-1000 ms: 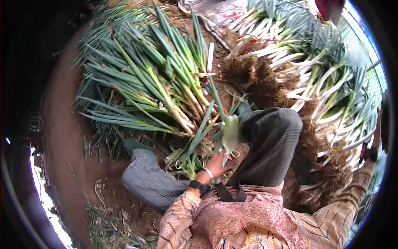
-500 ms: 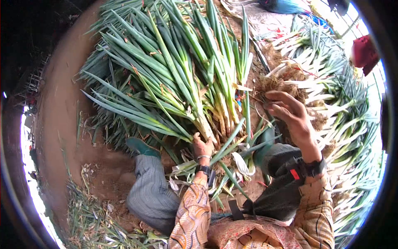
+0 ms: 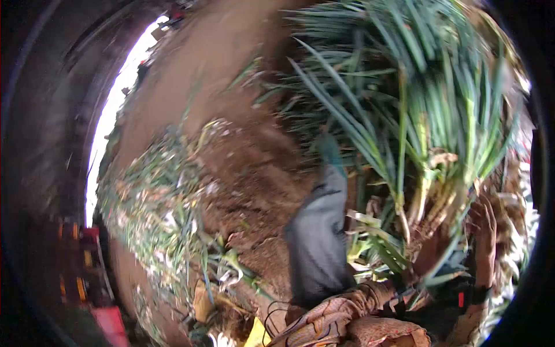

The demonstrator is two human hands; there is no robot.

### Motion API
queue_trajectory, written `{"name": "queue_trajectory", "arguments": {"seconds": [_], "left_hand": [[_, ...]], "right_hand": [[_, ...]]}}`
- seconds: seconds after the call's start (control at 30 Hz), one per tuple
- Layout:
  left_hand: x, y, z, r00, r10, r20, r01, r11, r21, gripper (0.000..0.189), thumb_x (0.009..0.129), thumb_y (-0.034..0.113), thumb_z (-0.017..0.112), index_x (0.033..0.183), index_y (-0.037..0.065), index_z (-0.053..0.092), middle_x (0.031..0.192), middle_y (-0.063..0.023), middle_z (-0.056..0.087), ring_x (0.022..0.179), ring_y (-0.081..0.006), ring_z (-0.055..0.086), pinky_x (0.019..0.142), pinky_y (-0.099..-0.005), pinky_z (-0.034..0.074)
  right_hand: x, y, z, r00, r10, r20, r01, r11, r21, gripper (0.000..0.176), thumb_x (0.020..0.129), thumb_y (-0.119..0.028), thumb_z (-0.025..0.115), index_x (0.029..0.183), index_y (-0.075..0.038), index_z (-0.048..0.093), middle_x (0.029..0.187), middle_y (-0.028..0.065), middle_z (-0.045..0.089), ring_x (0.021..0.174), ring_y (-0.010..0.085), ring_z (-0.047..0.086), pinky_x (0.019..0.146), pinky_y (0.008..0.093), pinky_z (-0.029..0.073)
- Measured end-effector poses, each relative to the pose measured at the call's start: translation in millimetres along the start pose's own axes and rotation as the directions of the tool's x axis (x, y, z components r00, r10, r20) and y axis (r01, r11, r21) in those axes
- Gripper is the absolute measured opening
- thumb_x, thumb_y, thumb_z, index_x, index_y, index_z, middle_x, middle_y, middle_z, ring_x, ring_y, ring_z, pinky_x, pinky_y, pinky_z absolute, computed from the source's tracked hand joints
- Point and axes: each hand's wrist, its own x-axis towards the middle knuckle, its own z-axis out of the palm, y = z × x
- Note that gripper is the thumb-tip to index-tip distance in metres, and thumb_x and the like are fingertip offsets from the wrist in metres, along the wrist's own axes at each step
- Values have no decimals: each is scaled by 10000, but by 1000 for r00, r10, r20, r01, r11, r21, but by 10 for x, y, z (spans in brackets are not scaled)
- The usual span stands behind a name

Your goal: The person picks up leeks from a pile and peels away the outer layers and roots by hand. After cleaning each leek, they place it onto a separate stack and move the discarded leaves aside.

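Head view is smeared: the left hand (image 3: 429,253) meets the green onion stalks (image 3: 425,199), but I cannot tell its grip. The right hand (image 3: 483,228) lies spread and loose beside them. Tugging unseen could snap stalks.

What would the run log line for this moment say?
view: blurred | left hand: at base of long green onion bunch, grip unclear | right hand: open beside it | ground: brown soil

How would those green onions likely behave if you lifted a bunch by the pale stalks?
The green onions would probably flop at the leaf end: their long thin leaves fan out and bend. The pale stalks near the right hand look thicker, so likely stiffer to grip. Tangled leaves may drag neighbours along.
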Motion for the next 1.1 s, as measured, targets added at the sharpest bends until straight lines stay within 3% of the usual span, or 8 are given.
{"name": "queue_trajectory", "arguments": {"seconds": [0.1, 0.43, 0.6, 0.7, 0.73, 0.83, 0.97, 1.1], "left_hand": [[-205, 147, -336, 995, 93, -43, -95, 995, -36, 472, 849, 316, 584, 1178, 17, 427, 777, -152, 563, 705, -286, 561, 626, -393, 447], [-810, 430, -657, 915, 402, 32, -388, 899, -203, 502, 866, 275, 590, 1266, 59, 379, 599, -82, 496, 522, -227, 487, 502, -369, 423], [-762, 934, -1165, 936, 177, 305, -184, 983, -6, 533, 837, 295, 584, 1234, -12, 405, 814, -190, 586, 694, -365, 572, 659, -451, 438], [-788, 1013, -1443, 865, 468, 179, -496, 849, 180, 560, 837, 274, 630, 1287, 92, 350, 599, -101, 494, 517, -240, 482, 522, -394, 431], [-753, 978, -1452, 735, 668, -117, -669, 742, 42, 441, 846, 256, 617, 1213, 108, 420, 580, -110, 462, 514, -247, 453, 524, -393, 423], [-710, 954, -1510, 754, 637, -159, -603, 768, 217, 274, 852, 246, 609, 1051, 92, 501, 575, -78, 474, 478, -201, 441, 492, -343, 410], [-730, 950, -1609, 848, 522, 93, -530, 838, 132, 475, 798, 263, 598, 1151, -1, 420, 851, -215, 586, 782, -371, 590, 658, -431, 455], [-750, 967, -1636, 830, 558, -17, -548, 820, 163, 509, 739, 206, 630, 1156, 10, 415, 800, -204, 578, 757, -398, 573, 647, -442, 446]], "right_hand": [[37, 131, 142, 999, -8, 43, 3, 994, 109, 452, 904, -332, 489, 1237, -27, 465, 990, 32, 545, 846, 62, 520, 730, 246, 431], [-334, -436, 1025, 907, -284, 312, 224, 951, 215, 393, 901, -317, 477, 1172, -34, 458, 939, 34, 525, 801, 72, 500, 698, 253, 420], [-509, -611, 1108, 856, -394, 334, 308, 909, 282, 361, 899, -309, 471, 1137, -38, 454, 911, 35, 513, 776, 78, 488, 680, 256, 413], [-592, -720, 1103, 825, -452, 339, 349, 880, 322, 342, 898, -305, 467, 1115, -40, 451, 894, 36, 506, 761, 81, 482, 670, 259, 409], [-612, -732, 1121, 815, -467, 344, 356, 871, 338, 336, 897, -303, 466, 1108, -41, 450, 889, 36, 504, 756, 82, 479, 666, 259, 408], [-677, -770, 1191, 782, -502, 369, 364, 849, 383, 318, 896, -298, 462, 1086, -43, 448, 872, 37, 497, 741, 86, 472, 656, 262, 404], [-738, -880, 1233, 736, -558, 383, 389, 812, 436, 295, 895, -292, 457, 1058, -47, 444, 849, 38, 488, 721, 90, 463, 641, 265, 399], [-790, -959, 1299, 691, -600, 403, 394, 780, 486, 272, 893, -285, 452, 1029, -50, 441, 827, 39, 479, 702, 95, 454, 627, 268, 394]]}}
